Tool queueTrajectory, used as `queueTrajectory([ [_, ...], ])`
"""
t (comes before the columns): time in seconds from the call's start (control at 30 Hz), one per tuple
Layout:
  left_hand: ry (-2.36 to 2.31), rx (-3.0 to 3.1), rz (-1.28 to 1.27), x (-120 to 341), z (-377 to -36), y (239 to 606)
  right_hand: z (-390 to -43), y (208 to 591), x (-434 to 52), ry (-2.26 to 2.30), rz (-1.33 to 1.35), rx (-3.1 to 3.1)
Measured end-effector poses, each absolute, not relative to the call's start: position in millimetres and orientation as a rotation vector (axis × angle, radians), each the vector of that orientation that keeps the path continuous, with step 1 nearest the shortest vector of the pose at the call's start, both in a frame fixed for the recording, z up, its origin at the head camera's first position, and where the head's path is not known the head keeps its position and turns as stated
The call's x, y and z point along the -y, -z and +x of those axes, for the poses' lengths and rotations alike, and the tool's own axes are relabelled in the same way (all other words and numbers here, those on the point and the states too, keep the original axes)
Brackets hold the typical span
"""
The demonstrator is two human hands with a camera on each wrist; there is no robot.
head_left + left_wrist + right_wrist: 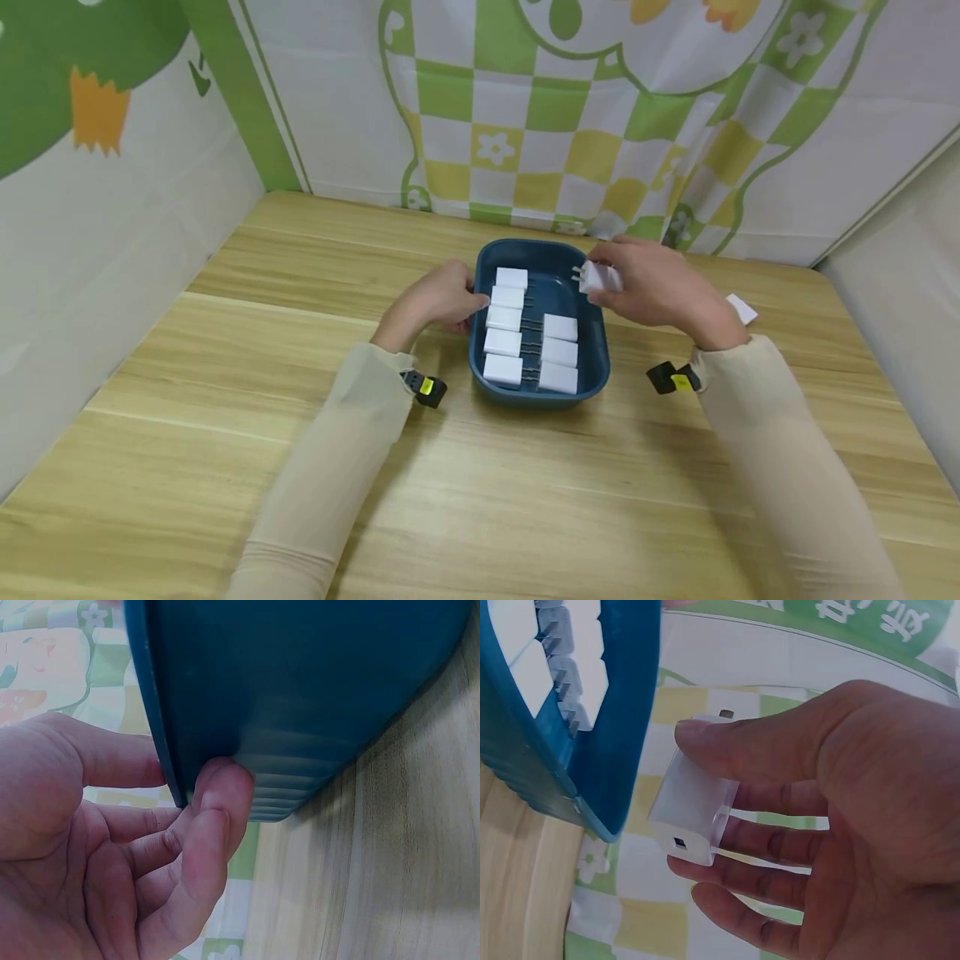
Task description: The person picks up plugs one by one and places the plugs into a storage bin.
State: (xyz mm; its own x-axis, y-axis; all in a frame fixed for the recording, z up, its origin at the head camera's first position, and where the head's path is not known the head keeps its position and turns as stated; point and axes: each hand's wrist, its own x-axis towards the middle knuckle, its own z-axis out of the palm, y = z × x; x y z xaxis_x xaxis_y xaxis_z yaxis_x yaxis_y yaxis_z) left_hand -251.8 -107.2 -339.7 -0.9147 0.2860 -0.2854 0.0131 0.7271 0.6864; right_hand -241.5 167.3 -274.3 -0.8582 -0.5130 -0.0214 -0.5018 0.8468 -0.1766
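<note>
A dark blue tray (596, 333) sits mid-table and holds several white plug adapters (502, 342) in two rows, prongs facing inward. My left hand (442, 300) grips the tray's left rim (161, 712), thumb on the inner side and fingers (221, 802) against the ribbed outer wall. My right hand (652, 287) hovers over the tray's far right corner and pinches one white adapter (598, 277) between thumb and fingers; its port end shows in the right wrist view (694, 806), beside the tray wall (622, 712).
Another white adapter (742, 309) lies on the wooden table (225, 417) to the right of my right hand. Printed green and yellow cloth walls (562, 108) enclose the table at the back and on both sides.
</note>
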Motion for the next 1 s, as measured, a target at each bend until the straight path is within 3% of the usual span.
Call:
queueTrajectory([
  [1.0, -1.025, -2.556, 0.233, 107.3, -250.6, 338.5, -284.7, 297.0, -123.7, 0.068, -0.847, -2.728],
])
